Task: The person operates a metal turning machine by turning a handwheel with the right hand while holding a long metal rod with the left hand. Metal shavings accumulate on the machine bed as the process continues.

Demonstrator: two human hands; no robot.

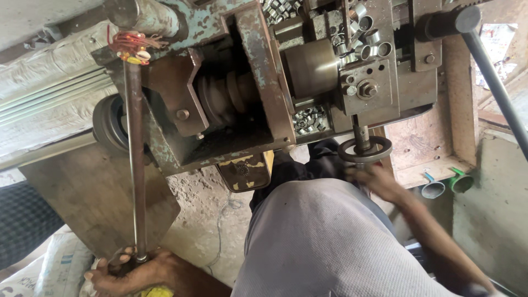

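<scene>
Workshop floor, bare concrete, seen from above; old blue-green lathe (242, 93) fills the far half of the view.

Nearest: left hand (129, 272) at the lower left corner of the frame, fingers closed around the near end of a long steel rod (135, 165). Rod runs straight away to the lathe's left end, where red thread (132, 43) is tied. Judgement: keep the rod in line with the spindle axis; any sideways lean would bind it.

Right hand (377, 181) blurred, just below the small handwheel (364, 149) at the lathe's near edge; grip cannot be told. Judgement: feed the wheel slowly while the rod is steadied.

Room: open floor between rod and knee. Right side tighter — black lever (495, 82) slants across, plastic cups (446, 184) beside the wooden base. Loose metal rings (308, 118) sit in the bed beyond.
</scene>
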